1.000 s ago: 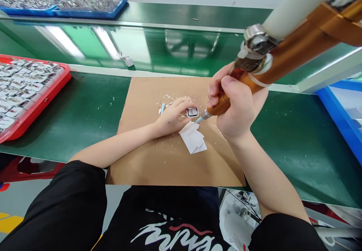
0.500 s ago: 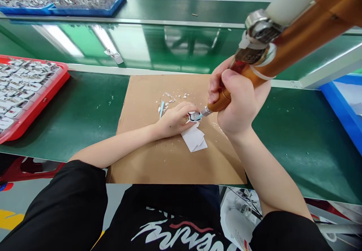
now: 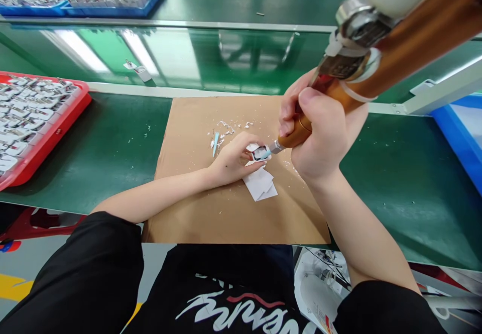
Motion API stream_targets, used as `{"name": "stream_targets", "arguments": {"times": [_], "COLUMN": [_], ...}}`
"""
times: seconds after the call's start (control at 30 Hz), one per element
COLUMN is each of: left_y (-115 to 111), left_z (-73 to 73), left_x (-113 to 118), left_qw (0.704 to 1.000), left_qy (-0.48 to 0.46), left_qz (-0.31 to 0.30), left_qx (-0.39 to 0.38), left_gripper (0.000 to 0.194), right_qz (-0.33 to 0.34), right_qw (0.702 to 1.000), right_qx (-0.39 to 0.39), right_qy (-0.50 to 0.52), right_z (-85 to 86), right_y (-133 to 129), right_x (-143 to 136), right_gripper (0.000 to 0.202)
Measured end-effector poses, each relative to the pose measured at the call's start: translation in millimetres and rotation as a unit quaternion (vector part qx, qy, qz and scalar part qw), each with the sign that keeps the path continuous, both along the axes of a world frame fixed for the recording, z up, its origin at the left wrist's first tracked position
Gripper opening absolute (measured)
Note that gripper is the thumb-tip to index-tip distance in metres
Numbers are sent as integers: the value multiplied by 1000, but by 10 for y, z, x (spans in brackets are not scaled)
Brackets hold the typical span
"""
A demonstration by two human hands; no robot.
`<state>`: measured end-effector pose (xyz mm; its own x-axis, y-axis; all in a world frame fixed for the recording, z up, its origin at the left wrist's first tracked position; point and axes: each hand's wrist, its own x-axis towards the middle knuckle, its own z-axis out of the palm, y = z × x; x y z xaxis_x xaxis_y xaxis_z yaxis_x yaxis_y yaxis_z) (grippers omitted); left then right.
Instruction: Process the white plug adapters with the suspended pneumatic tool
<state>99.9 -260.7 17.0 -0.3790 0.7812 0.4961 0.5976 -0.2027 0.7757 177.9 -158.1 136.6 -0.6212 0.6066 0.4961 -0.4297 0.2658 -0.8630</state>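
Observation:
Over the brown cardboard sheet [image 3: 211, 213], my left hand [image 3: 235, 159] pinches a small white part [image 3: 260, 153] between thumb and fingers. My right hand [image 3: 320, 128] is wrapped round an orange power tool [image 3: 406, 37] that slants up to the right. The tool's pale blue tip meets the opening of the white part. Folded white paper [image 3: 260, 184] lies just below the part. A light blue strip [image 3: 215, 144] and white shavings [image 3: 226, 130] are scattered beyond my left hand.
A red tray [image 3: 85, 95] of white parts stands at the left, blue trays [image 3: 152, 5] of parts on the shelf at the back left. A blue bin [image 3: 452, 133] is at the right. Small white pieces [image 3: 142, 73] lie past the table's back rail.
My right hand and the tool have shifted slightly right. The fingers of my left hand have spread a little around the white part, showing more of it.

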Motion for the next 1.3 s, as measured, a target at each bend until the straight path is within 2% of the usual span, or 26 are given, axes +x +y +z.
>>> {"name": "stream_targets", "arguments": {"times": [0.23, 0.43, 0.93, 1.13, 1.3], "left_y": [-4, 3, 13, 16, 15], "left_z": [18, 29, 33, 17, 28], "left_x": [16, 19, 28, 18, 14], "left_qw": [1000, 1000, 999, 999, 1000], "left_qy": [-23, -26, -41, -36, -4], "left_qz": [-1, 4, -7, -11, -3], "left_qx": [9, 9, 15, 22, 17], "left_gripper": [34, 33, 32, 33, 32], "right_qz": [19, 45, 23, 37, 46], "right_qw": [999, 995, 998, 998, 996], "right_qx": [-16, -42, -12, -5, -9], "right_qy": [32, 81, 58, 53, 73], "right_z": [41, 11, 9, 19, 14], "right_y": [-3, 11, 5, 12, 18], "right_x": [-32, -55, -43, -35, -39], "right_gripper": [38, 33, 32, 38, 32]}}
